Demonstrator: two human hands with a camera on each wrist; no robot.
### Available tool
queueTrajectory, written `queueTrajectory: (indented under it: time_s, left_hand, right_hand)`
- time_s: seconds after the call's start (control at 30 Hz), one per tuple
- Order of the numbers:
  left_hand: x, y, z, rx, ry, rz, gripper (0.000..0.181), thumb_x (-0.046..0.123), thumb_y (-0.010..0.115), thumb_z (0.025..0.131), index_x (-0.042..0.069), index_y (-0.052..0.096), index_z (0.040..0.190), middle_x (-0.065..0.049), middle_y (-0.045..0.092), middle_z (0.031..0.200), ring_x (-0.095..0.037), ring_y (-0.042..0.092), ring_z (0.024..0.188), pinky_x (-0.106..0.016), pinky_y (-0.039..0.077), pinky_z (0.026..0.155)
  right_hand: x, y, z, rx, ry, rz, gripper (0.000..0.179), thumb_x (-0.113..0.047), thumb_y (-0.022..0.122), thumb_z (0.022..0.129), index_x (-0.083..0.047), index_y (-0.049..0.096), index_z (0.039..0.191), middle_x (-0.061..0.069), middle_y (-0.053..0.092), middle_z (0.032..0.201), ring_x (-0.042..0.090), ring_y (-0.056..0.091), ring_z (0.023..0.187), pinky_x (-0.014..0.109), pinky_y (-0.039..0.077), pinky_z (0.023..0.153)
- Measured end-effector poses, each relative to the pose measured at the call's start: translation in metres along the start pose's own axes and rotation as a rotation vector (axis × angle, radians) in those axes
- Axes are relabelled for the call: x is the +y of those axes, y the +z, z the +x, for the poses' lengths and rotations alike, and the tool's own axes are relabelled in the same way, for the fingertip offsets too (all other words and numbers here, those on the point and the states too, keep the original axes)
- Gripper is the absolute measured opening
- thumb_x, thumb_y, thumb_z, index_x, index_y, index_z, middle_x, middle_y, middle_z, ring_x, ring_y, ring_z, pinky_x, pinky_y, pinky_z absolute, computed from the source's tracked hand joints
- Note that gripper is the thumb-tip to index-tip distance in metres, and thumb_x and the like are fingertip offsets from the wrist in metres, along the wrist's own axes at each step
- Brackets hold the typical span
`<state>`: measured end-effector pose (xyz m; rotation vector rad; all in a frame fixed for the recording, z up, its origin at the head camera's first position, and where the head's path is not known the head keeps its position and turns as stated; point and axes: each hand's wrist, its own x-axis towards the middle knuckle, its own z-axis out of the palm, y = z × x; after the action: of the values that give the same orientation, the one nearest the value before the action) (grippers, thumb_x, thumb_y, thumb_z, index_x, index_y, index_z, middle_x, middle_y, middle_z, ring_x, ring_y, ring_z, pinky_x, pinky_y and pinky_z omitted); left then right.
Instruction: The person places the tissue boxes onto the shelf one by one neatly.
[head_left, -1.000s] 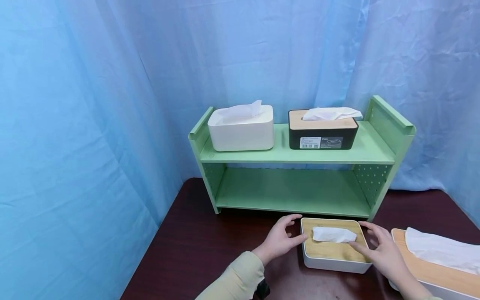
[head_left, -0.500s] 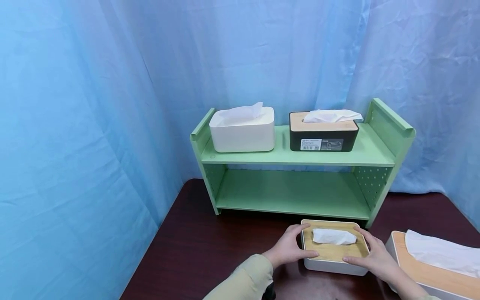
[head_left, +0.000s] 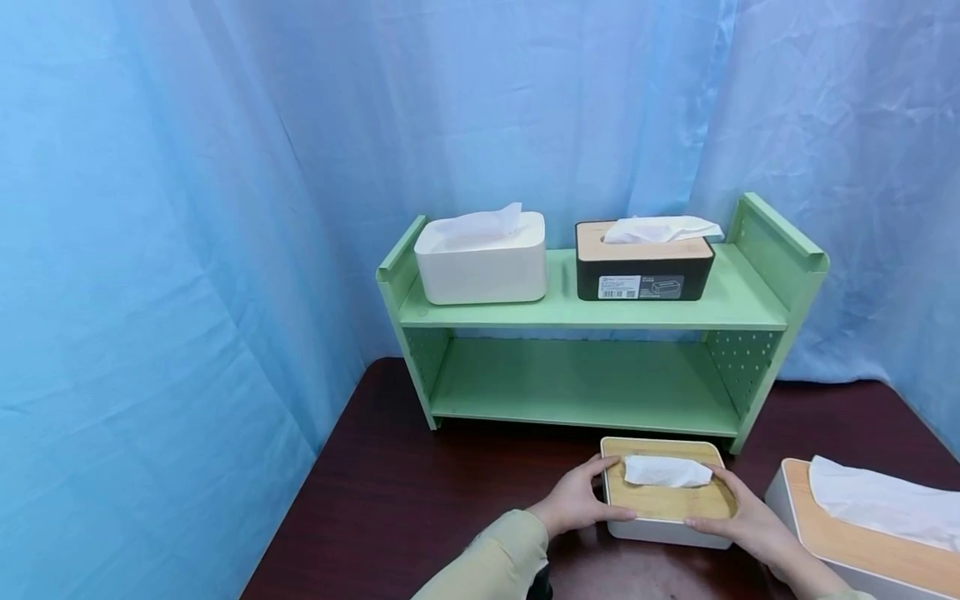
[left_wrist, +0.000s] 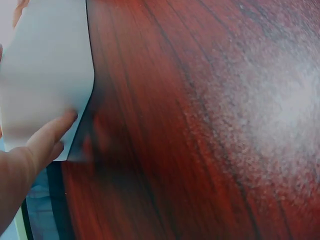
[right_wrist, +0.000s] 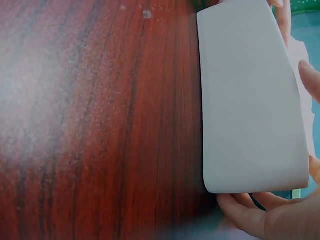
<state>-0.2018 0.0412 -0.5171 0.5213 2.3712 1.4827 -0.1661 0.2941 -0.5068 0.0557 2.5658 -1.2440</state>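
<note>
A white tissue box (head_left: 670, 502) with a bamboo lid and a tissue poking from its slot lies on the table in front of the shelf. My left hand (head_left: 576, 502) grips its left end, thumb near the front edge and fingers along the side. At the opposite end, my right hand (head_left: 752, 518) grips it, with the thumb at the front right of the lid. In the left wrist view, fingers (left_wrist: 52, 132) lie against the white wall (left_wrist: 47, 65). The right wrist view has the right fingers (right_wrist: 242, 217) along the box's short end, low near the table.
A green two-tier shelf (head_left: 592, 312) stands behind, bearing a white tissue box (head_left: 483, 271) and a black one (head_left: 641, 275) with a wooden lid. Another wood-topped tissue box (head_left: 847, 517) sits close to my right hand. Blue curtains (head_left: 487, 100) surround the dark red table (head_left: 390, 500).
My left hand has come rightward onto the box's left end, and both thumbs have moved to the front of the lid. The box has stayed nearly in place.
</note>
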Motion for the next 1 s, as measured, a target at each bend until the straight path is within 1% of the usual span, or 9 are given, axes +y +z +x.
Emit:
queueTrajectory:
  time_s: [0.1,0.3,0.43,0.53,0.6,0.7,0.83,0.97,1.0]
  left_hand:
    - [0.000,0.000,0.000,-0.007,-0.038,-0.076,0.073,0.009,0.082,0.072,0.012,0.050,0.137,-0.013,0.036,0.150,-0.019,0.054,0.121,-0.022,0.047,0.093]
    - [-0.002,-0.002,-0.001,-0.032,-0.053,-0.163,0.074,0.003,0.081,0.072,0.017,0.049,0.138,-0.017,0.027,0.153,-0.020,0.053,0.123,-0.022,0.048,0.092]
    - [-0.004,-0.002,-0.002,-0.024,-0.057,-0.176,0.075,0.002,0.081,0.071,0.019,0.051,0.137,-0.015,0.028,0.153,-0.020,0.053,0.123,-0.021,0.047,0.092]
    - [-0.005,-0.004,-0.003,-0.024,-0.055,-0.151,0.076,0.002,0.082,0.070,0.019,0.050,0.137,-0.014,0.030,0.153,-0.020,0.052,0.125,-0.022,0.046,0.095]
    - [-0.006,-0.006,-0.004,-0.031,-0.054,-0.140,0.077,0.002,0.082,0.070,0.018,0.050,0.138,-0.014,0.030,0.153,-0.022,0.050,0.127,-0.024,0.045,0.098]
    - [-0.007,-0.007,-0.005,-0.038,-0.065,-0.149,0.078,0.002,0.082,0.070,0.018,0.049,0.138,-0.012,0.030,0.153,-0.024,0.048,0.129,-0.028,0.045,0.099]
    - [-0.011,-0.007,-0.006,-0.027,-0.071,-0.207,0.078,0.000,0.082,0.069,0.018,0.050,0.138,-0.013,0.028,0.154,-0.027,0.045,0.131,-0.028,0.045,0.099]
    - [-0.012,-0.009,-0.009,-0.018,-0.059,-0.240,0.077,-0.004,0.081,0.069,0.016,0.050,0.137,-0.016,0.025,0.154,-0.030,0.043,0.132,-0.028,0.045,0.099]
    - [-0.011,-0.010,-0.010,-0.017,-0.051,-0.240,0.077,-0.005,0.080,0.069,0.015,0.051,0.137,-0.017,0.025,0.154,-0.030,0.043,0.132,-0.028,0.045,0.099]
  right_hand:
    - [0.000,-0.002,-0.001,-0.005,0.025,0.050,0.100,-0.036,0.072,0.083,0.004,0.008,0.148,0.038,0.016,0.146,0.049,0.031,0.127,0.051,0.036,0.097]
    - [0.001,-0.002,-0.001,0.001,0.021,0.104,0.098,-0.032,0.072,0.083,0.001,0.008,0.149,0.036,0.014,0.147,0.048,0.030,0.128,0.049,0.035,0.097]
    - [0.003,0.000,0.000,0.006,0.030,0.092,0.102,-0.034,0.075,0.081,0.000,0.008,0.149,0.037,0.014,0.147,0.049,0.030,0.128,0.052,0.035,0.099]
    - [0.003,0.002,-0.001,0.022,0.030,0.069,0.104,-0.036,0.078,0.077,0.000,0.011,0.149,0.037,0.018,0.146,0.049,0.031,0.128,0.052,0.036,0.098]
    - [0.003,0.004,-0.002,0.034,0.015,0.056,0.104,-0.035,0.079,0.075,-0.001,0.014,0.148,0.036,0.020,0.146,0.048,0.034,0.127,0.048,0.037,0.096]
    - [0.002,0.006,-0.004,0.055,-0.014,0.029,0.103,-0.034,0.082,0.072,-0.002,0.019,0.148,0.035,0.023,0.146,0.046,0.036,0.126,0.040,0.038,0.092]
    - [0.002,0.008,-0.005,0.061,-0.040,0.016,0.103,-0.033,0.083,0.070,-0.002,0.022,0.147,0.034,0.024,0.146,0.044,0.037,0.126,0.028,0.039,0.086]
    - [0.000,0.009,-0.005,0.058,-0.054,0.015,0.104,-0.032,0.085,0.069,-0.001,0.023,0.147,0.033,0.024,0.146,0.043,0.040,0.125,0.018,0.040,0.080]
    - [-0.001,0.009,-0.005,0.056,-0.062,0.016,0.104,-0.032,0.085,0.069,0.000,0.023,0.146,0.034,0.024,0.146,0.043,0.040,0.124,0.017,0.040,0.080]
